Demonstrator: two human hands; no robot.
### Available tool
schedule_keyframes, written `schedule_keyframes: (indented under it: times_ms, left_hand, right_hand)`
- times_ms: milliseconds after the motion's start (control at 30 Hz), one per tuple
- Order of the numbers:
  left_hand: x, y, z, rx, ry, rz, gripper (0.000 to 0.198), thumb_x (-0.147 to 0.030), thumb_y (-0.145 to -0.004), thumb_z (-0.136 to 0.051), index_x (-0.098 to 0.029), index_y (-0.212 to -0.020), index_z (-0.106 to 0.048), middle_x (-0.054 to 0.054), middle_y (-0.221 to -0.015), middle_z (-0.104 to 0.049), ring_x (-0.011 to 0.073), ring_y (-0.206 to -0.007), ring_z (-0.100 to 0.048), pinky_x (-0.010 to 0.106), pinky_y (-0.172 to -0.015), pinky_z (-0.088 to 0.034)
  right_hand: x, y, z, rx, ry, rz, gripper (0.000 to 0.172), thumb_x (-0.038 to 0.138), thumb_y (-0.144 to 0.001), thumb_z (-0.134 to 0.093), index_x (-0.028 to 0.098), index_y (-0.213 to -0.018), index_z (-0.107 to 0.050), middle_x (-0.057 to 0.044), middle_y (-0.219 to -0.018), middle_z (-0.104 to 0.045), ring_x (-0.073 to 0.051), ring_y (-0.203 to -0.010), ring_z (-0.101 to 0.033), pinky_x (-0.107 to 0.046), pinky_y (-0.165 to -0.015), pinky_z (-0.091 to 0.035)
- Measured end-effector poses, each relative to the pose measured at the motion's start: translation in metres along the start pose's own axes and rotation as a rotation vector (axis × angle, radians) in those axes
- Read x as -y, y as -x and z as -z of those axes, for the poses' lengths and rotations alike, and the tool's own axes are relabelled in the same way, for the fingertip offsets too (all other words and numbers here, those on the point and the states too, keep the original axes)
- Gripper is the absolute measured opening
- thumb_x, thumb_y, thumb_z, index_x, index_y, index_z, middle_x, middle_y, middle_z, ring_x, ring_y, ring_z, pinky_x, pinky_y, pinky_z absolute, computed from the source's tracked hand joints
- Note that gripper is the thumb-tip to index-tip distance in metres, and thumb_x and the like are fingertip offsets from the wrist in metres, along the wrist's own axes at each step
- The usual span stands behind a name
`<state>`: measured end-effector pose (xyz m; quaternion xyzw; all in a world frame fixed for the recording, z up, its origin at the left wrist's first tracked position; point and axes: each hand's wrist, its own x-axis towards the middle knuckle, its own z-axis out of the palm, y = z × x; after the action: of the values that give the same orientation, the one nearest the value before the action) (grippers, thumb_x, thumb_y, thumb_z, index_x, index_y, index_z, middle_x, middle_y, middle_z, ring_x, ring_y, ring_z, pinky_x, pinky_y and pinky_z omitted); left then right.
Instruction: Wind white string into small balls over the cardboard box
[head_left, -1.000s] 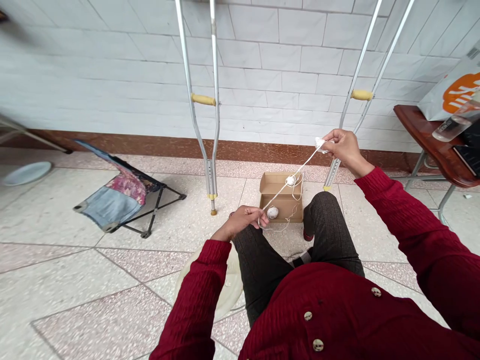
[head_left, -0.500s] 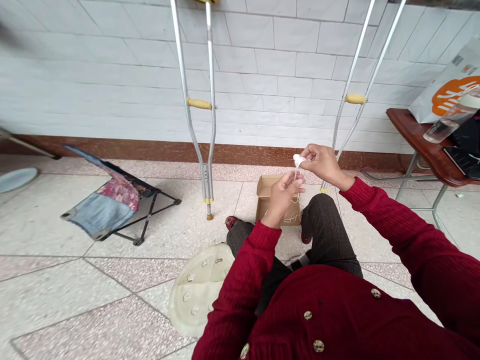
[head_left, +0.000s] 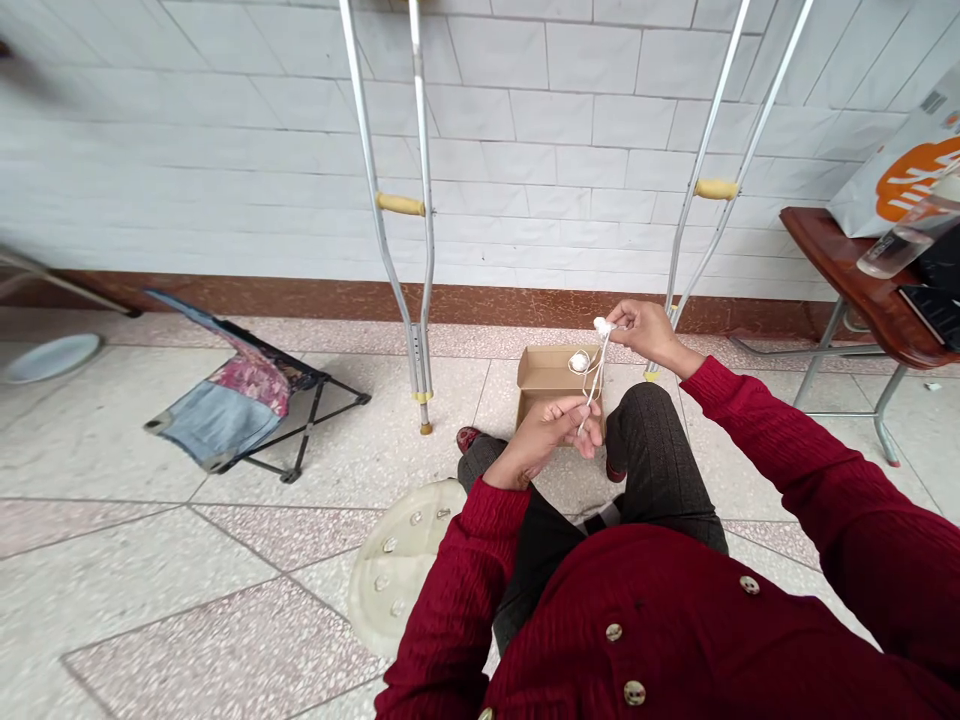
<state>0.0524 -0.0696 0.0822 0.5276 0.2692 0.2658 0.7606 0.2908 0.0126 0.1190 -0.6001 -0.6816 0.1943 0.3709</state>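
We note the right hand (head_left: 651, 335) raised above the cardboard box (head_left: 551, 372), thumb and fingertips pinching a white wad (head_left: 601, 325) of string. The left hand (head_left: 546, 440) sits lower, its fingers curled together around the strand (head_left: 592, 390) running down from the wad (the grip is small in view, so we read it as closed without certainty). We judge that the hands stand apart like this to keep the strand drawn out between them. A white ball (head_left: 579, 361) sits in a loop of the string, over the box; we cannot tell whether it rests inside or hangs. The box stands on the tiled floor (head_left: 450, 500) just past the knees (head_left: 652, 430), between a crutch (head_left: 400, 204) and a second crutch (head_left: 716, 189), probably to keep it within easy reach.
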Motion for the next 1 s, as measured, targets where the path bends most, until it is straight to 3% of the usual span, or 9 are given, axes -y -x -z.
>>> schedule_keyframes:
  times_ms: [167,300,367,467,567,700,833,933,1000]
  left_hand:
    - [0.041,0.011,0.029,0.0,-0.087,0.101,0.039,-0.049,-0.082,-0.067,-0.01,-0.086,-0.066,0.008,-0.074,-0.069,0.0132,-0.058,-0.062,0.026,-0.057,-0.049]
    - [0.069,0.016,0.068,-0.036,-0.277,0.217,0.042,-0.052,-0.08,-0.065,-0.01,-0.082,-0.068,0.009,-0.077,-0.07,0.018,-0.066,-0.066,0.028,-0.061,-0.051]
    - [0.071,0.012,0.089,-0.164,-0.47,0.223,0.036,-0.048,-0.077,-0.067,-0.012,-0.079,-0.069,0.009,-0.081,-0.071,0.0235,-0.078,-0.068,0.032,-0.068,-0.053]
    - [0.055,-0.006,0.107,-0.476,-0.758,0.043,0.024,-0.034,-0.073,-0.07,-0.015,-0.087,-0.071,0.01,-0.106,-0.071,0.0308,-0.111,-0.062,0.039,-0.092,-0.051]
    - [0.022,-0.03,0.092,-0.613,-0.721,-0.18,0.038,-0.03,-0.078,-0.066,-0.017,-0.113,-0.066,0.012,-0.128,-0.062,0.0286,-0.122,-0.056,0.042,-0.098,-0.049]
    - [-0.02,-0.054,0.033,-0.499,-0.265,-0.42,0.047,-0.043,-0.087,-0.058,-0.022,-0.129,-0.054,0.012,-0.137,-0.056,0.0257,-0.119,-0.058,0.035,-0.08,-0.058]
    - [-0.03,-0.064,-0.014,-0.422,-0.103,-0.434,0.036,-0.044,-0.085,-0.063,-0.018,-0.111,-0.062,0.01,-0.113,-0.068,0.0205,-0.1,-0.065,0.031,-0.077,-0.057]
    - [-0.02,-0.057,-0.026,-0.421,-0.047,-0.356,0.031,-0.045,-0.085,-0.063,-0.014,-0.084,-0.065,0.005,-0.078,-0.068,0.0136,-0.068,-0.064,0.028,-0.068,-0.055]
    - [-0.014,-0.044,-0.026,-0.388,-0.009,-0.288,0.032,-0.045,-0.084,-0.064,-0.013,-0.08,-0.065,0.003,-0.07,-0.065,0.0118,-0.059,-0.06,0.026,-0.061,-0.052]
  right_hand:
    - [0.008,-0.015,0.024,-0.108,0.027,0.026,0.021,0.031,-0.066,-0.074,0.014,-0.079,-0.07,-0.002,-0.07,-0.065,-0.012,-0.061,-0.053,-0.024,-0.056,-0.037]
    - [0.014,-0.023,0.044,-0.186,0.047,0.023,0.019,0.027,-0.066,-0.074,0.014,-0.079,-0.07,-0.002,-0.068,-0.062,-0.012,-0.059,-0.05,-0.026,-0.056,-0.035]
    - [0.019,-0.023,0.05,-0.189,0.028,0.008,0.018,0.027,-0.067,-0.074,0.014,-0.079,-0.07,-0.002,-0.066,-0.061,-0.011,-0.058,-0.048,-0.026,-0.055,-0.034]
    - [0.033,-0.02,0.052,-0.137,0.026,-0.004,0.017,0.025,-0.066,-0.074,0.015,-0.078,-0.069,-0.001,-0.065,-0.06,-0.012,-0.058,-0.048,-0.027,-0.056,-0.033]
    - [0.051,-0.016,0.047,-0.1,0.081,0.033,0.016,0.022,-0.064,-0.074,0.016,-0.077,-0.069,-0.001,-0.065,-0.06,-0.013,-0.06,-0.051,-0.027,-0.057,-0.033]
    - [0.071,-0.015,0.035,-0.086,0.191,0.119,0.013,0.018,-0.064,-0.07,0.017,-0.076,-0.069,0.0,-0.065,-0.062,-0.013,-0.061,-0.053,-0.027,-0.06,-0.033]
    - [0.076,-0.016,0.024,-0.075,0.226,0.178,0.014,0.019,-0.065,-0.068,0.018,-0.079,-0.069,0.0,-0.067,-0.064,-0.014,-0.062,-0.054,-0.026,-0.059,-0.033]
    - [0.063,-0.019,0.019,-0.071,0.228,0.175,0.015,0.02,-0.066,-0.069,0.018,-0.081,-0.07,0.0,-0.069,-0.065,-0.014,-0.063,-0.055,-0.026,-0.059,-0.033]
    - [0.047,-0.02,0.017,-0.073,0.221,0.146,0.015,0.021,-0.067,-0.07,0.018,-0.081,-0.07,0.0,-0.069,-0.065,-0.014,-0.063,-0.055,-0.026,-0.058,-0.034]
